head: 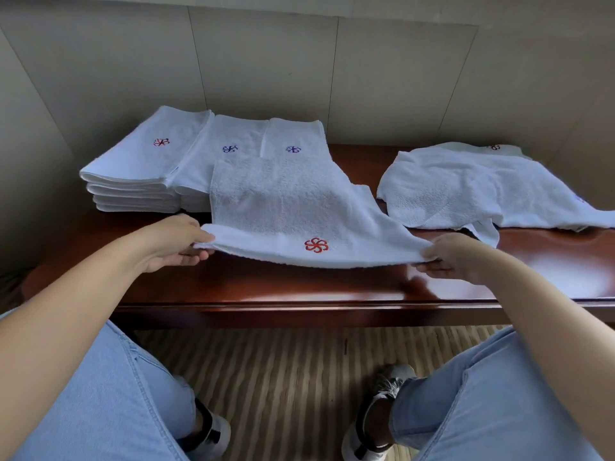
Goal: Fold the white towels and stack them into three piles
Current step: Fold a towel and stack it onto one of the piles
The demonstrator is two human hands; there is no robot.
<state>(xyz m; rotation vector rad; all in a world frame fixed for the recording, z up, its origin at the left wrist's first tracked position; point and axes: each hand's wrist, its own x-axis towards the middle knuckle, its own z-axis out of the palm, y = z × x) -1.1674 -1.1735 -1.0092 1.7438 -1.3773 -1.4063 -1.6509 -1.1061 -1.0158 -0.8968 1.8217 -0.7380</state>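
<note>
Pale wall panels rise behind a glossy dark wooden table, where three piles of folded towels stand at the back left: the left pile, the middle pile and the right pile, partly hidden. Unfolded towels lie heaped on the right. A seated person holds the white towel with a red emblem by its near corners, the left hand pinching one, the right hand the other, the near edge lifted off the table. To fold it well, I would say both corners should travel together, level, landing square on the far edge before smoothing.
</note>
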